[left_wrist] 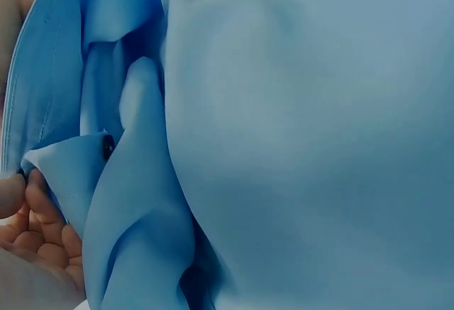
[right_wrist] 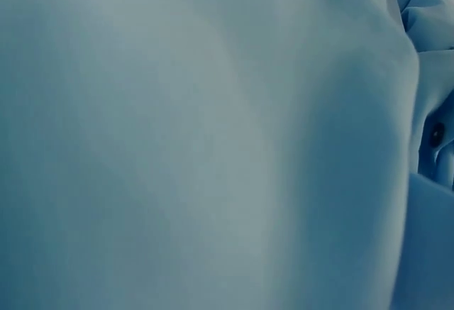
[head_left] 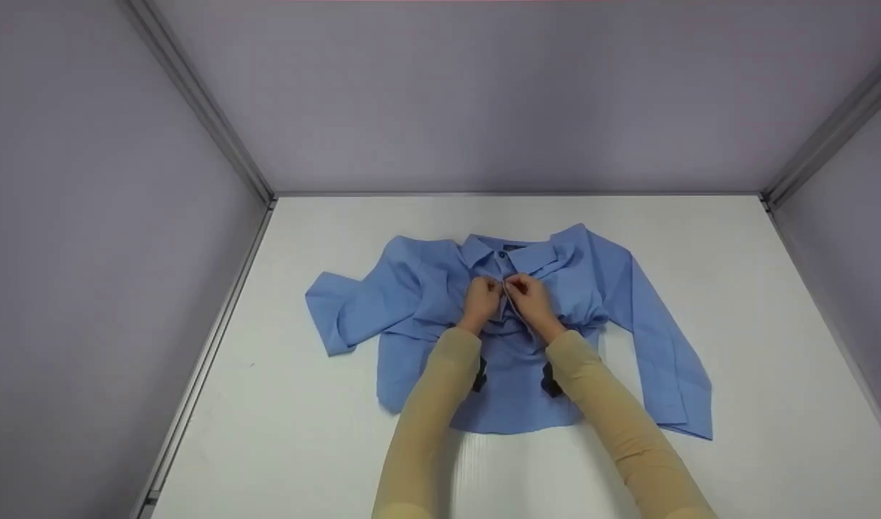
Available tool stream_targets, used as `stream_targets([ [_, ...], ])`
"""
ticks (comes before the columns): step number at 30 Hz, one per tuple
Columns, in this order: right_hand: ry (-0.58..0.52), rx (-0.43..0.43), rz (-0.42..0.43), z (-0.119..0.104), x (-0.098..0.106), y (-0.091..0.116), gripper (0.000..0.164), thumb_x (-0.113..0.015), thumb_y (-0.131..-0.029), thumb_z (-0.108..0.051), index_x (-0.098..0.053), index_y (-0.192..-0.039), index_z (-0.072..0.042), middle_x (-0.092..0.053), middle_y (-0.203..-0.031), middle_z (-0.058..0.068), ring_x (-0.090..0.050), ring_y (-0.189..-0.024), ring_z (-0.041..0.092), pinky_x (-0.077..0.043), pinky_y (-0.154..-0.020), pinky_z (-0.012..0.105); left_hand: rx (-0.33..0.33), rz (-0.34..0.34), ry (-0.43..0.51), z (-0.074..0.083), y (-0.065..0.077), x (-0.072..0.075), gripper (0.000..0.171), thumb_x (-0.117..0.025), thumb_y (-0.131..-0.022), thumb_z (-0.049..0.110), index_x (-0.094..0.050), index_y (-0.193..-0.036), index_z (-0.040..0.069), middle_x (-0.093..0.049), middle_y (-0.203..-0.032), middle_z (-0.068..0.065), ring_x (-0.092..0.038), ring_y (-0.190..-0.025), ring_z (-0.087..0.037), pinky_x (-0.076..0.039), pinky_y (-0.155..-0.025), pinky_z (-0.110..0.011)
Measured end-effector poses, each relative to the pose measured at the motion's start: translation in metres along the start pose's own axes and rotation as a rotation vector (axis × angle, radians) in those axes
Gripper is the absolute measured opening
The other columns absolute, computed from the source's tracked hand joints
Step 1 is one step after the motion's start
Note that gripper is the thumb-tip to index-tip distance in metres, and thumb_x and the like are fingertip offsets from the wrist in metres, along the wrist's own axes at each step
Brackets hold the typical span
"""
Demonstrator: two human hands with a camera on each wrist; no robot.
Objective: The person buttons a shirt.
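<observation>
A blue long-sleeved button shirt (head_left: 505, 407) lies front up, its collar (head_left: 476, 250) pointing away and a dark button (head_left: 502, 254) at the neck. Just below the collar, my left hand (head_left: 481, 299) pinches one front edge of the shirt between thumb and fingers. Close beside it, my right hand (head_left: 530, 297) pinches the other front edge. In the left wrist view, the left fingers (left_wrist: 46, 211) grip a fold of cloth near a dark button (left_wrist: 108, 146). Blurred blue cloth fills most of the right wrist view, with another dark button (right_wrist: 437, 135) at its right edge; the right hand is hidden there.
The shirt lies on a white table (head_left: 318, 447). One sleeve (head_left: 325, 313) is bent out to the left, and the other sleeve (head_left: 660, 353) runs down the right side. Grey panels (head_left: 512, 101) enclose the back and both sides.
</observation>
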State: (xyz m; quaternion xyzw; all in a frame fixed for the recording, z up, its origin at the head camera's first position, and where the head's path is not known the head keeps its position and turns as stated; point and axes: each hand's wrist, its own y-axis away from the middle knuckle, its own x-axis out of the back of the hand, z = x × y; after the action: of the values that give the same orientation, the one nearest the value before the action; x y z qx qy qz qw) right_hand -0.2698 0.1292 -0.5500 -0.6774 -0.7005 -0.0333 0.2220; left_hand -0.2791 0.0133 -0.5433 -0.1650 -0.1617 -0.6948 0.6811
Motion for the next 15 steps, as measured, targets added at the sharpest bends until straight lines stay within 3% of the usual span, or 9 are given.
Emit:
stream_targets([
  [5,0.158,0.040,0.034,-0.004,-0.002,0.001,0.011,-0.054,-0.086,-0.003,-0.061,-0.087,0.005,-0.060,-0.083,0.017,-0.056,-0.076,0.028,-0.044,-0.068,0.039,-0.021,0.073,0.021,0.015,0.013,0.003,0.040,-0.047,-0.087,0.005,-0.032,-0.050,0.011,-0.027,-0.045,0.005,-0.024,-0.037,-0.005,-0.025,-0.041,-0.022],
  [8,0.258,0.087,0.058,-0.007,-0.005,0.003,0.010,-0.054,-0.086,-0.002,-0.062,-0.086,0.004,-0.059,-0.082,0.016,-0.056,-0.075,0.029,-0.044,-0.068,0.040,-0.003,0.054,0.057,0.016,0.012,0.004,0.041,-0.050,-0.088,0.010,-0.036,-0.049,0.011,-0.031,-0.044,0.004,-0.029,-0.037,-0.007,-0.027,-0.040,-0.023],
  [9,0.288,0.107,0.066,-0.008,-0.006,0.003,0.010,-0.054,-0.085,-0.002,-0.062,-0.086,0.004,-0.059,-0.082,0.016,-0.056,-0.075,0.029,-0.044,-0.067,0.040,-0.020,0.065,0.054,0.012,0.010,0.002,0.042,-0.050,-0.088,0.010,-0.036,-0.048,0.012,-0.032,-0.043,0.004,-0.029,-0.037,-0.006,-0.028,-0.039,-0.022],
  [10,0.313,0.126,0.073,-0.009,-0.007,0.004,0.009,-0.054,-0.085,-0.001,-0.062,-0.085,0.004,-0.059,-0.081,0.016,-0.056,-0.075,0.029,-0.044,-0.067,0.040,-0.037,0.077,0.045,-0.012,-0.005,-0.011,0.042,-0.051,-0.088,0.015,-0.038,-0.049,0.012,-0.033,-0.044,0.004,-0.031,-0.037,-0.008,-0.029,-0.039,-0.023],
  [11,0.334,0.139,0.078,-0.010,-0.008,0.005,0.009,-0.055,-0.085,-0.002,-0.062,-0.084,0.004,-0.059,-0.081,0.016,-0.056,-0.075,0.029,-0.044,-0.067,0.040,-0.060,0.093,0.038,-0.016,-0.007,-0.012,0.041,-0.051,-0.088,0.015,-0.037,-0.049,0.013,-0.033,-0.044,0.005,-0.032,-0.037,-0.007,-0.030,-0.038,-0.022],
  [15,0.379,0.196,0.096,-0.009,-0.010,0.007,0.009,-0.055,-0.085,-0.002,-0.062,-0.082,0.003,-0.058,-0.079,0.016,-0.056,-0.074,0.029,-0.044,-0.068,0.040,-0.021,0.093,0.022,-0.017,-0.009,-0.011,0.039,-0.051,-0.088,0.015,-0.041,-0.050,0.009,-0.037,-0.046,0.001,-0.040,-0.041,-0.014,-0.037,-0.042,-0.029],
])
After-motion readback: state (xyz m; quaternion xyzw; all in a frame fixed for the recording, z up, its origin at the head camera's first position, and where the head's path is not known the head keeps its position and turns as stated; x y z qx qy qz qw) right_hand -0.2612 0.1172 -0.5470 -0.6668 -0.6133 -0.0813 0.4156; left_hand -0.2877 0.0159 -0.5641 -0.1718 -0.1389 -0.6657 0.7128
